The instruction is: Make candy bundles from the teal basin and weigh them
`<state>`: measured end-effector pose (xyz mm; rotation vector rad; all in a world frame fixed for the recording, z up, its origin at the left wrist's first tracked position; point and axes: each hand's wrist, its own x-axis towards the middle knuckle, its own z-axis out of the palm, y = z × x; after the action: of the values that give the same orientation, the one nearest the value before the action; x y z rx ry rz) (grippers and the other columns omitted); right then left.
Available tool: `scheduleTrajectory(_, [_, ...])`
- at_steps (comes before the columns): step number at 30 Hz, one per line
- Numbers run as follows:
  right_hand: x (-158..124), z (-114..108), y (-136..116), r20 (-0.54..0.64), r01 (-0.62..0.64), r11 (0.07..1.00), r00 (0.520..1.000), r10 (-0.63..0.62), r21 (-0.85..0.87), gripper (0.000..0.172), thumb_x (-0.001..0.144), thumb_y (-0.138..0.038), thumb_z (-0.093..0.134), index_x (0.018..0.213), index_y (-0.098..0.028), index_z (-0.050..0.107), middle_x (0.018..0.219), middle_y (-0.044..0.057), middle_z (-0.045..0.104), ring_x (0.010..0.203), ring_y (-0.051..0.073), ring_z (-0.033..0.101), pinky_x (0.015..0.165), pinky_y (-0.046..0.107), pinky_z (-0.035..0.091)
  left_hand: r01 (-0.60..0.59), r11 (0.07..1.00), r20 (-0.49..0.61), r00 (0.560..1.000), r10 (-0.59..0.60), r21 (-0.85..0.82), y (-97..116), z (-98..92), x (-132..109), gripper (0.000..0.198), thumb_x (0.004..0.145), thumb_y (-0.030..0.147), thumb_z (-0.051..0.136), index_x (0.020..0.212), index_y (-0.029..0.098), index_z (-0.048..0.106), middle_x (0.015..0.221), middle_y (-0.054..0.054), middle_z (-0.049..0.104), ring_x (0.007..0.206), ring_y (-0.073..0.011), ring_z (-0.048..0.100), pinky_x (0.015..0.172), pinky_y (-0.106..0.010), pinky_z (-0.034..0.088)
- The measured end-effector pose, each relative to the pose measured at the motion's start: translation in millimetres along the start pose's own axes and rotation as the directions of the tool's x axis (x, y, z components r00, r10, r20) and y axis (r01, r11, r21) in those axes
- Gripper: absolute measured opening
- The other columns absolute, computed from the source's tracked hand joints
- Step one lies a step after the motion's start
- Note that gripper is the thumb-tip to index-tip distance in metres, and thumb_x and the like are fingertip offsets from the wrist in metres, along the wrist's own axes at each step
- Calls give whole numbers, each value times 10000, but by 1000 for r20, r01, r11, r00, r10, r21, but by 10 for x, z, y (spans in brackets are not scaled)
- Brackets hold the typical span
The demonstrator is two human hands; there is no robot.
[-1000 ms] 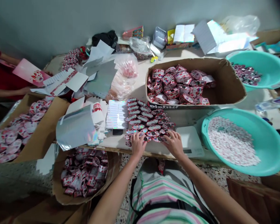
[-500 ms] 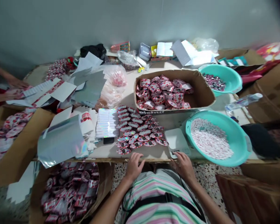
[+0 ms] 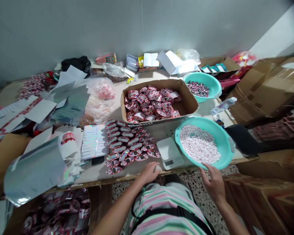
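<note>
My left hand [image 3: 150, 172] rests on the table's front edge [image 3: 127, 176], fingers curled over it, holding nothing I can make out. Just beyond it lie rows of red-and-white strawberry-print packets [image 3: 129, 145] and a small white scale [image 3: 170, 153]. My right hand [image 3: 213, 183] is off the table's front edge, fingers apart, just below the rim of a teal basin [image 3: 225, 147] of small pink-white candies. It holds nothing.
A cardboard box [image 3: 188, 98] of filled packets stands behind the rows. A second teal basin [image 3: 214, 85] sits further back right. Silver foil sheets [image 3: 36, 169] and a stack of holographic strips [image 3: 94, 147] lie left. Brown cartons [image 3: 264, 94] crowd the right side.
Both hands left the packet rows and drew back to the table's edge. My right hand then swung right, under the candy basin. The view panned right.
</note>
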<state>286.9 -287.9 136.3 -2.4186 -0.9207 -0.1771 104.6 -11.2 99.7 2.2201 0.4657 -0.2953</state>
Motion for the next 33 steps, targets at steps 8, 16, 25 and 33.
scheduleTrajectory(8, [702, 85, 597, 125, 88, 986, 986, -106, 142, 318, 895, -368, 488, 1136, -178, 570, 1048, 103, 621, 1009, 237, 551, 923, 410, 422, 418, 900, -185, 901, -393, 125, 376, 155, 345, 320, 900, 411, 431, 902, 166, 637, 936, -111, 665, 926, -233, 610, 763, -293, 421])
scheduleTrajectory(16, [886, 194, 935, 248, 198, 949, 934, -258, 245, 306, 883, -367, 511, 1133, -199, 565, 1050, 93, 616, 1000, 230, 557, 906, 399, 442, 692, 720, -412, 643, -646, -49, 575, 295, 556, 450, 947, 443, 328, 848, 177, 677, 853, -106, 697, 778, -189, 633, 646, -254, 344])
scheduleTrajectory(25, [963, 342, 1138, 263, 304, 921, 893, -365, 244, 345, 888, -423, 484, 1122, -184, 568, 1055, 113, 609, 1000, 254, 566, 887, 422, 455, 389, 878, -546, 688, -479, -279, 819, 436, 359, 301, 933, 304, 386, 946, 190, 665, 966, -72, 689, 914, -176, 626, 813, -275, 447])
scheduleTrajectory(33, [1102, 469, 1499, 166, 347, 915, 909, -383, 207, 350, 856, -464, 513, 1075, -204, 598, 1045, 102, 652, 955, 266, 614, 816, 409, 502, 91, 995, -807, 590, -28, 32, 1065, -662, 629, 156, 898, 241, 474, 942, 204, 619, 968, -53, 651, 1003, -188, 553, 949, -365, 428])
